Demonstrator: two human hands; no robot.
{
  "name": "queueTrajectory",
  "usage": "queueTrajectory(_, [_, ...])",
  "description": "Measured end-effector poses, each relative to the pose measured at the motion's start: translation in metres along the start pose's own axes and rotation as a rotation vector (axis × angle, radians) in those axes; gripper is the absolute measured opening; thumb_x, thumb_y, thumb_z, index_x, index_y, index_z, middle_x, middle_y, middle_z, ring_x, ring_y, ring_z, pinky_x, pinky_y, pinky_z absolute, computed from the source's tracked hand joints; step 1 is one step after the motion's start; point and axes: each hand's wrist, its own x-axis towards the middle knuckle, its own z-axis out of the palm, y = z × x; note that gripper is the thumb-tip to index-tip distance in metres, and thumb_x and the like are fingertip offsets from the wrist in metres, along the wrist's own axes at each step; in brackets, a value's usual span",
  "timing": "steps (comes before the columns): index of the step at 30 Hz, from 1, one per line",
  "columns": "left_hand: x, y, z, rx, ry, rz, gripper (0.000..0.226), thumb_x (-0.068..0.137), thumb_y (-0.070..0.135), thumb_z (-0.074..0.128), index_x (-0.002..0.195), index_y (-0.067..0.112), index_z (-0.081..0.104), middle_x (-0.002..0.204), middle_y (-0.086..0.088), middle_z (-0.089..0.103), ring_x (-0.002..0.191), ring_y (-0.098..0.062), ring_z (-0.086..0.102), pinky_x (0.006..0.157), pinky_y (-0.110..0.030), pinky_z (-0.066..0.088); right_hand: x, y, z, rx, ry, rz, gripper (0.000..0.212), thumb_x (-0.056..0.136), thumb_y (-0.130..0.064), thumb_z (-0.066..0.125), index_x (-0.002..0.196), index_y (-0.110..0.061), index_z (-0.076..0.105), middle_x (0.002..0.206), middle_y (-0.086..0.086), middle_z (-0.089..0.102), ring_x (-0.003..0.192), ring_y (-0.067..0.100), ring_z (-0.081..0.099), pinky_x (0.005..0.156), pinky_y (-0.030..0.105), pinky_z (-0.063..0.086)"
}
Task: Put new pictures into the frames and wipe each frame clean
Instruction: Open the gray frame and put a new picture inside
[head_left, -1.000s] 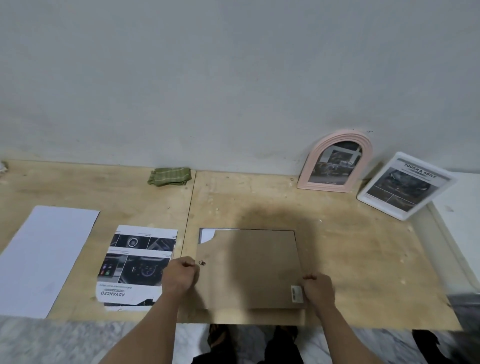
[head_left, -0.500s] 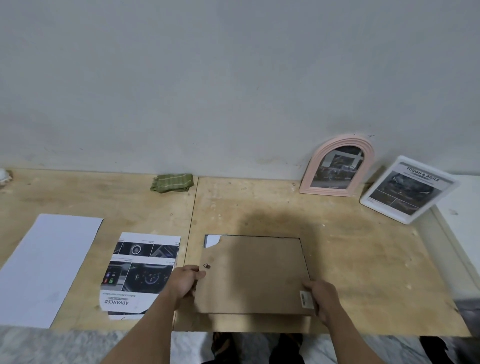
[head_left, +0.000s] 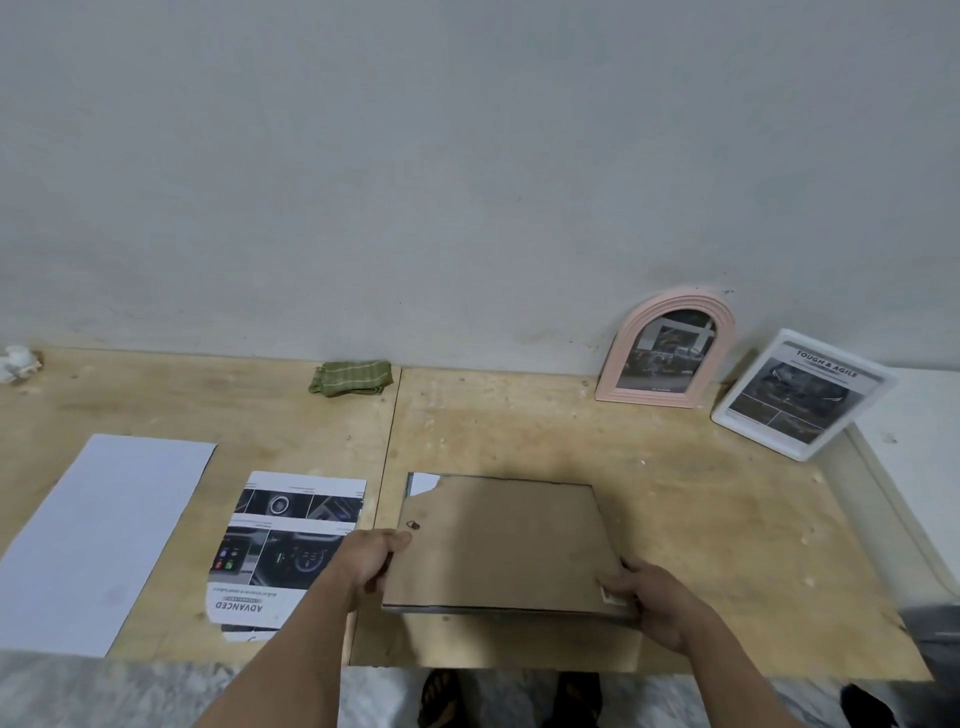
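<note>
Since half a second ago, your hands have raised the near edge of the face-down rectangular picture frame with brown fibreboard backing (head_left: 501, 540) off the plywood tabletop (head_left: 675, 509); its far edge stays down. Your left hand (head_left: 366, 561) grips the left edge, thumb on top, fingers curled beneath. Your right hand (head_left: 652, 597) clasps the near right corner (by the small sticker). A printed car-interior picture sheet (head_left: 288, 551) lies just left of it, and a folded green cloth (head_left: 350, 378) sits by the wall.
</note>
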Motion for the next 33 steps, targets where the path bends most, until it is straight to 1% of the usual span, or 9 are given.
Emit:
queueTrajectory(3, [-0.015,-0.005,-0.009,0.055,-0.226,-0.07,0.042,0.085,0.008,0.076,0.123,0.019,0.065,0.116,-0.014,0.072,0.089,-0.03,0.069,0.064,-0.036,0.057,-0.003,-0.007,-0.002,-0.01,0.062,-0.026,0.035,0.088,0.003,0.059,0.121,-0.004,0.056,0.102,0.014,0.068,0.086,0.028,0.063,0.062,0.035,0.058])
queueTrajectory(5, [-0.022,-0.007,-0.009,0.014,-0.272,-0.05,0.034,0.09,-0.006,0.064,0.115,0.016,0.064,0.103,-0.012,0.077,0.077,-0.025,0.076,0.061,-0.035,0.062,-0.011,-0.013,0.001,-0.049,0.029,-0.058,0.032,0.088,0.002,0.06,0.119,-0.006,0.057,0.098,0.012,0.067,0.084,0.026,0.063,0.064,0.037,0.059])
queueTrajectory(8, [-0.031,-0.005,-0.007,-0.024,-0.218,0.006,0.02,0.093,-0.011,0.058,0.106,0.002,0.064,0.081,-0.012,0.078,0.064,-0.021,0.076,0.05,-0.032,0.06,-0.023,-0.02,0.009,-0.073,-0.113,-0.08,0.037,0.085,0.002,0.065,0.117,-0.013,0.056,0.104,0.013,0.063,0.084,0.029,0.066,0.065,0.042,0.061])
queueTrajectory(12, [-0.041,-0.008,-0.002,-0.019,-0.129,0.029,0.014,0.091,-0.01,0.061,0.102,-0.001,0.063,0.073,-0.009,0.076,0.063,-0.02,0.074,0.048,-0.032,0.06,-0.028,-0.018,0.01,-0.065,-0.123,-0.157,0.051,0.082,0.005,0.068,0.125,-0.018,0.053,0.116,0.016,0.06,0.085,0.034,0.068,0.059,0.04,0.061])
queueTrajectory(16, [-0.059,-0.018,0.008,-0.061,-0.106,0.048,0.02,0.091,-0.009,0.059,0.11,-0.003,0.063,0.086,-0.012,0.077,0.074,-0.024,0.076,0.054,-0.034,0.061,-0.038,-0.02,0.007,-0.089,-0.106,-0.253,0.057,0.081,0.01,0.066,0.129,-0.018,0.053,0.11,0.012,0.063,0.082,0.03,0.068,0.06,0.04,0.06])
queueTrajectory(19, [-0.08,-0.024,0.023,-0.124,-0.143,0.057,0.036,0.088,-0.009,0.063,0.122,0.0,0.056,0.112,-0.02,0.072,0.093,-0.033,0.073,0.061,-0.037,0.062,-0.055,-0.025,0.004,-0.098,-0.081,-0.291,0.056,0.08,0.016,0.063,0.123,-0.02,0.055,0.102,0.011,0.064,0.079,0.031,0.065,0.057,0.038,0.061])
queueTrajectory(23, [-0.098,-0.024,0.04,-0.149,-0.127,0.102,0.055,0.082,-0.01,0.072,0.128,0.01,0.049,0.121,-0.022,0.067,0.084,-0.036,0.076,0.056,-0.033,0.061,-0.072,-0.033,0.003,-0.103,-0.142,-0.245,0.056,0.08,0.016,0.063,0.125,-0.015,0.049,0.103,0.015,0.06,0.071,0.029,0.064,0.051,0.034,0.057])
queueTrajectory(27, [-0.104,-0.022,0.046,-0.181,-0.052,0.156,0.066,0.077,-0.016,0.072,0.134,0.006,0.047,0.12,-0.023,0.066,0.085,-0.041,0.074,0.056,-0.035,0.061,-0.083,-0.03,-0.002,-0.234,-0.158,-0.173,0.05,0.076,0.011,0.071,0.116,-0.01,0.049,0.072,0.011,0.047,0.047,0.016,0.037,0.046,0.027,0.036])
queueTrajectory(33, [-0.117,-0.02,0.056,-0.093,0.009,0.227,0.063,0.08,-0.014,0.071,0.133,0.014,0.047,0.117,-0.023,0.066,0.068,-0.036,0.071,0.048,-0.032,0.057,-0.075,-0.017,-0.005,-0.29,0.074,-0.197,0.062,0.063,0.008,0.078,0.116,-0.002,0.046,0.055,0.007,0.042,0.046,0.015,0.037,0.068,0.044,0.054])
